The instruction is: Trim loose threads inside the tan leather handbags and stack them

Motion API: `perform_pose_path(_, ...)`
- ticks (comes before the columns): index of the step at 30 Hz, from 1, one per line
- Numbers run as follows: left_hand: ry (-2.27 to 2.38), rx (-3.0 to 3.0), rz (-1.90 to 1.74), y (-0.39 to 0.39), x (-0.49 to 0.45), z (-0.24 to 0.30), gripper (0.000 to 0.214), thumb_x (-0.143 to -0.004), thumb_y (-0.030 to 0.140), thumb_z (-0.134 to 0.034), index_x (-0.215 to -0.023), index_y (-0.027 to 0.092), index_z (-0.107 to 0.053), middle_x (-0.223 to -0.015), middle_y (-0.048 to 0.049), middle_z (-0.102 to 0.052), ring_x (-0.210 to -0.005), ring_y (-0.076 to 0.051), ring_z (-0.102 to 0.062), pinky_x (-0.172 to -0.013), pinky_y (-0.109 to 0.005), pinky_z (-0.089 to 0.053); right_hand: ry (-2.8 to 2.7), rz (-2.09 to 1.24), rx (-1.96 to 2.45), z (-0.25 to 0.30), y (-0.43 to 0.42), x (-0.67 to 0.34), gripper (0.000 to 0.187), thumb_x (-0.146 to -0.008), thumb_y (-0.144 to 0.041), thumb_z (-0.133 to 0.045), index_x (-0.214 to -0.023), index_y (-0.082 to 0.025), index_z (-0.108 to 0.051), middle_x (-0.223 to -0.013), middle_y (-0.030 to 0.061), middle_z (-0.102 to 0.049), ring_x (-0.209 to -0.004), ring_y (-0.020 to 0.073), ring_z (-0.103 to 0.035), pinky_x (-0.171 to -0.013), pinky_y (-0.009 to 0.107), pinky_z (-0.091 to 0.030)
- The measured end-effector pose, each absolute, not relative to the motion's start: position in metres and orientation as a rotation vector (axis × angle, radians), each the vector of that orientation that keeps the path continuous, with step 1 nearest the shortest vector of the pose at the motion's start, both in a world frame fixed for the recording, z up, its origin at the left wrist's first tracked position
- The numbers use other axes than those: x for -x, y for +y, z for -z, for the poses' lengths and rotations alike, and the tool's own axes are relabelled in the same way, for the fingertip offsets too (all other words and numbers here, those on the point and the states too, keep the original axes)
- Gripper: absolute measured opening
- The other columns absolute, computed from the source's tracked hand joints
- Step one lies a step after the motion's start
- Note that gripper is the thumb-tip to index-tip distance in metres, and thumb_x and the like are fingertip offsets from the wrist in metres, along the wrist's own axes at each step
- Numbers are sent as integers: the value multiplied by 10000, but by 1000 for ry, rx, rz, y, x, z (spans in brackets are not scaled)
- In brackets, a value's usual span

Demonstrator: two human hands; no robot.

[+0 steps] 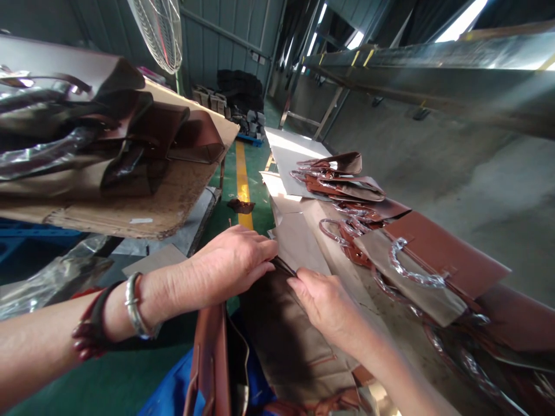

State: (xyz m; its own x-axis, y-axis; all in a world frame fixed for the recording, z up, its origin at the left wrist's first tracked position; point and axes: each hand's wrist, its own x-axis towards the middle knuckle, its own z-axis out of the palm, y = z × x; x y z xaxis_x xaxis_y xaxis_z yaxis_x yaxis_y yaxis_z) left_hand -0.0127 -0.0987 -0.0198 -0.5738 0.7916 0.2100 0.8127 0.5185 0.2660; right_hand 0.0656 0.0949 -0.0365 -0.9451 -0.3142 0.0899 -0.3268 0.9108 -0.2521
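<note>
My left hand [243, 254] pinches one end of a thin dark strip [284, 266]. The other end is between the thumb and fingers of my right hand [318, 297], so a short length spans the gap. Whether it is a loose strip or the edge of a bag, I cannot tell. Below it spreads taupe-brown fabric [299, 346], partly in shadow, that looks like bag lining. A reddish-brown handbag [212, 352] stands upright below my left hand, its mouth open and a handle hanging on its side.
Brown handbags with plastic-wrapped handles [446, 248] lie along the right-hand table. At left, more bags [151, 127] are stacked on a cardboard-covered surface [182, 196]. A fan [160, 34] stands behind them. A yellow floor line [243, 173] runs between, with a dark scrap [241, 205] on it.
</note>
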Motion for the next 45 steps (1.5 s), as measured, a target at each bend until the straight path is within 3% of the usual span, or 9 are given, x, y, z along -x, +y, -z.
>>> perform_pose_path(8,-2662,1408,253,-93,13,22,105,-886,239,-471,-836,161,-521,-755,-36,-626,-717,-217,-623,-642,-312,-464,-3007,-452,-515,37,96,-63,322,-954,-333,-304,-680,-207,-417,-581,-1,-530,-508,129,-496,-510,249,-276)
perform_pose_path(19,-2761,1395,207,-89,13,19,139,-909,262,-434,-823,162,-476,-749,-35,-604,-738,-199,-614,-658,-292,-447,-3040,-459,-490,35,98,-60,325,-946,-346,-311,-676,-211,-430,-542,-16,-481,-473,123,-442,-499,253,-263)
perform_pose_path(27,-2655,1455,179,-90,15,21,102,-887,132,-421,-800,158,-467,-737,-22,-581,-661,-184,-591,-585,-286,-437,-3050,-286,-542,33,99,-56,344,-940,-407,-363,-691,-198,-473,-515,1,-518,-455,146,-504,-478,262,-237)
perform_pose_path(45,-2741,1313,465,-86,20,21,82,-863,228,-515,-878,147,-514,-753,-35,-650,-695,-224,-645,-577,-293,-470,-2970,-460,-637,36,99,-56,307,-950,-267,-324,-660,-211,-408,-529,-38,-443,-456,110,-417,-500,251,-252)
